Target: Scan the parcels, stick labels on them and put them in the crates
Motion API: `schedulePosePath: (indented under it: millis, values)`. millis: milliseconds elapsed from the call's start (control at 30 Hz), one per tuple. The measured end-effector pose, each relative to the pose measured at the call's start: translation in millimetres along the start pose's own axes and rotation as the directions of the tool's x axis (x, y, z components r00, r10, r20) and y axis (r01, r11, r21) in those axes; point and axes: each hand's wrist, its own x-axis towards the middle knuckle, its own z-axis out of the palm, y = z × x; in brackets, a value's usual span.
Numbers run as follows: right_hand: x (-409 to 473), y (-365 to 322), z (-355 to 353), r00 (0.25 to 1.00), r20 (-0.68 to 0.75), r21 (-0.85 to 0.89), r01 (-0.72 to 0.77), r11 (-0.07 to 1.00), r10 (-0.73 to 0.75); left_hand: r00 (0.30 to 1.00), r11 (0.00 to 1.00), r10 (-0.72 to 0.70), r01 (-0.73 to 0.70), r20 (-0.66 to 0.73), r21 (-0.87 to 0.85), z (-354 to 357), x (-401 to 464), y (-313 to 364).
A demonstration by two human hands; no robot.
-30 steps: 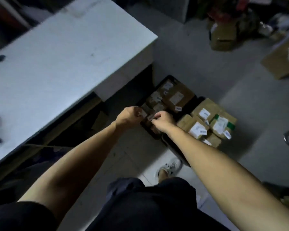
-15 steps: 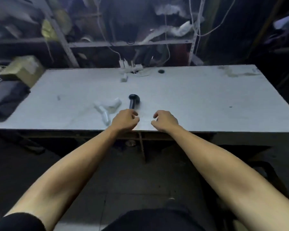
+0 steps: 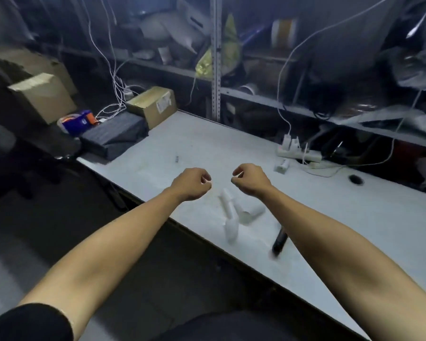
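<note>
My left hand [image 3: 191, 184] and my right hand [image 3: 250, 179] hover side by side over the white table [image 3: 342, 217], a short gap between them. Both have curled fingers. Each pinches what looks like a small white paper scrap at its fingertips; the scraps are too small to identify. Below the hands lie white label rolls [image 3: 229, 212] and a black handheld scanner [image 3: 279, 242], partly hidden by my right forearm. No crates are in view. A cardboard box with a label [image 3: 153, 104] sits at the table's far left corner.
A black bag [image 3: 113, 135] lies beside that box. A white power strip [image 3: 298, 155] with cables lies at the table's back edge, near a cable hole [image 3: 355, 179]. Cluttered metal shelves stand behind. Another cardboard box [image 3: 42, 94] and a blue tape dispenser [image 3: 76, 120] are at the left.
A second ago my hands pinched a label over parcels in floor crates. They rose to the table, and the view has since swung left; the hands moved slightly apart.
</note>
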Motion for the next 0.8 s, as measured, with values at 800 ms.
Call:
schedulePosePath:
  millis: [800]
  values:
    - [330,-209,176,0.952,0.298,0.097,0.045,0.994,-0.072,0.900,0.885,-0.432,0.436,-0.059,0.162,-227,275,-363]
